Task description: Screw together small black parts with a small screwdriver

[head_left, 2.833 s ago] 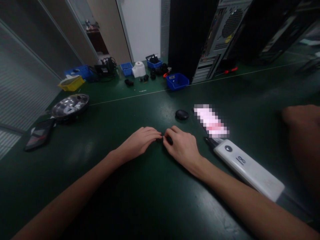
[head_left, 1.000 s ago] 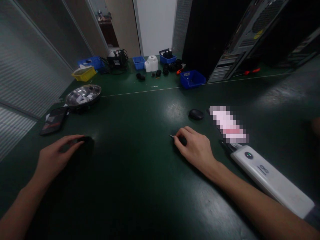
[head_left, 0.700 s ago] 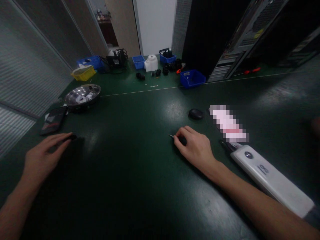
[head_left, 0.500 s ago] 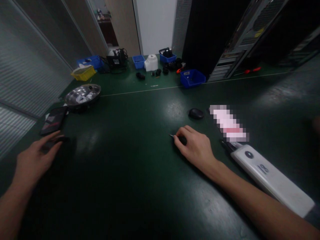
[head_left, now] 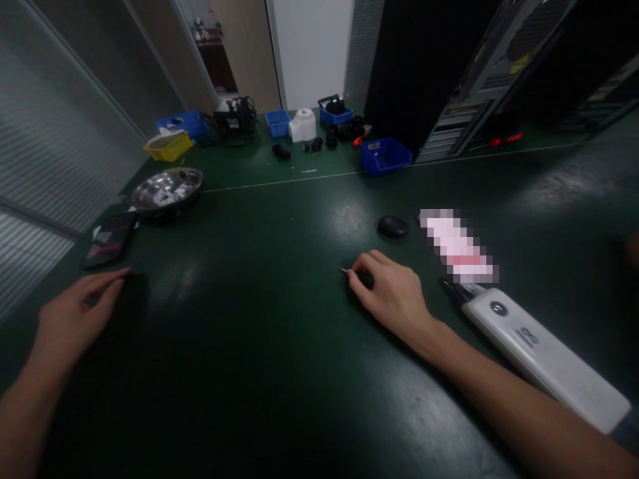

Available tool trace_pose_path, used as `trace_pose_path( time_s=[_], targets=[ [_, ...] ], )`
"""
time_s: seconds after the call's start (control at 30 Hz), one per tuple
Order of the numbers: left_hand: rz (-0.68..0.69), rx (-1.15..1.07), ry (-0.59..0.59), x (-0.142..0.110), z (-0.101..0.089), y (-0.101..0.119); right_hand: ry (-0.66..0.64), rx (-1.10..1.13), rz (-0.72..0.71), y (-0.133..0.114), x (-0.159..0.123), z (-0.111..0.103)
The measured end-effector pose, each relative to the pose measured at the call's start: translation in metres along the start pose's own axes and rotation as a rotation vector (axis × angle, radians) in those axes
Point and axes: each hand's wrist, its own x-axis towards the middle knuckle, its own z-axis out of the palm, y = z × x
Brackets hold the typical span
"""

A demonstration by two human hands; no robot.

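Note:
At the left, my left hand [head_left: 77, 313] hovers low over the dark green table [head_left: 239, 279]. Its thumb and forefinger are slightly apart, with nothing visible between their tips. Close beyond those fingers lies a flat black phone-like object [head_left: 110, 239]. Near the middle, my right hand [head_left: 387, 286] rests on the tabletop in a pinch. A thin pointed metal tip [head_left: 343, 270] sticks out to the left of its fingers; the rest of that item is hidden in the hand. Just beyond the right hand sits a black, rounded, mouse-like object [head_left: 393, 227].
A metal bowl [head_left: 192, 181] with white scraps stands at the far left. Along the back are a yellow bin [head_left: 170, 148], a blue bin [head_left: 384, 159] and a white vented housing [head_left: 303, 125]. Right of my forearm lie a long white device [head_left: 544, 359] and a pixelated flat object [head_left: 456, 246].
A dark object showed at my left fingertips before and no longer shows there. My right hand keeps its pinch and place; the view has shifted very slightly.

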Motion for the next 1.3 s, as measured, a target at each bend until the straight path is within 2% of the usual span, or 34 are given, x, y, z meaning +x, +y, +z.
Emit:
trace_pose_path(
  time_s=[0.07, 0.17, 0.23, 0.47, 0.83, 1.0, 1.3],
  targets=[
    [0.003, -0.018, 0.029, -0.001, 0.000, 0.000, -0.002, -0.003, -0.001, 0.000, 0.000, 0.000],
    [-0.136, -0.070, 0.047, -0.003, -0.001, 0.004, 0.002, -0.003, -0.002, 0.000, 0.000, 0.000],
    [-0.175, -0.108, 0.065, -0.005, -0.003, 0.008, 0.004, -0.004, -0.001, 0.000, 0.000, 0.000],
    [0.054, -0.090, 0.194, -0.006, -0.001, 0.015, 0.000, -0.005, 0.001, 0.000, 0.000, 0.000],
    [0.072, -0.057, 0.205, -0.008, -0.001, 0.016, 0.006, -0.005, 0.004, 0.000, 0.000, 0.001],
    [0.111, 0.083, 0.225, -0.011, -0.002, 0.015, -0.005, -0.007, 0.007, -0.001, 0.000, 0.000],
    [0.198, 0.254, 0.130, -0.011, -0.009, 0.026, -0.005, -0.018, 0.003, -0.001, -0.001, 0.000]
  ],
)
